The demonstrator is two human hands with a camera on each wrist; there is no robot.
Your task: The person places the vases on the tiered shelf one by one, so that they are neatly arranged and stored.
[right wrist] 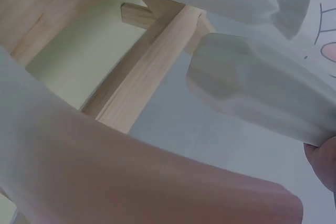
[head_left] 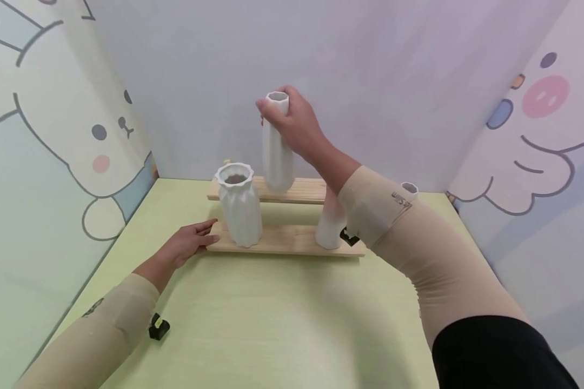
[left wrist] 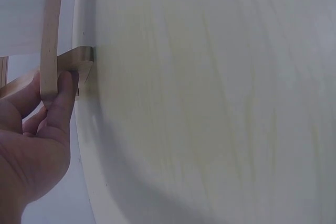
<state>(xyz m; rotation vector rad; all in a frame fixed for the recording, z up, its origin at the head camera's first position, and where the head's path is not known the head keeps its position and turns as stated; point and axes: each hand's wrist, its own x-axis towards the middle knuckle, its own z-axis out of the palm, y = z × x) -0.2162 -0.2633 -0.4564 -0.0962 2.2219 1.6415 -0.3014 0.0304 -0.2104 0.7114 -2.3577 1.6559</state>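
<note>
My right hand (head_left: 297,121) grips a slim white vase (head_left: 278,156) near its mouth and holds it upright at the upper board of a two-tier wooden stand (head_left: 297,237). In the right wrist view, the base of this vase (right wrist: 236,77) is apart from the stand's rail. My left hand (head_left: 190,243) pinches the left end of the lower board, thumb and fingers around its edge in the left wrist view. Beside it, a wide-mouthed white pleated vase (head_left: 240,210) stands on the lower board. A pink-and-white vase (head_left: 330,229) stands at that board's right end, partly hidden by my right forearm.
Another white vase (head_left: 410,188) shows only its rim behind my right sleeve. The stand sits on a pale yellow-green table (head_left: 253,313). Cartoon-printed walls (head_left: 112,124) rise on the left and right, with a plain wall behind the stand.
</note>
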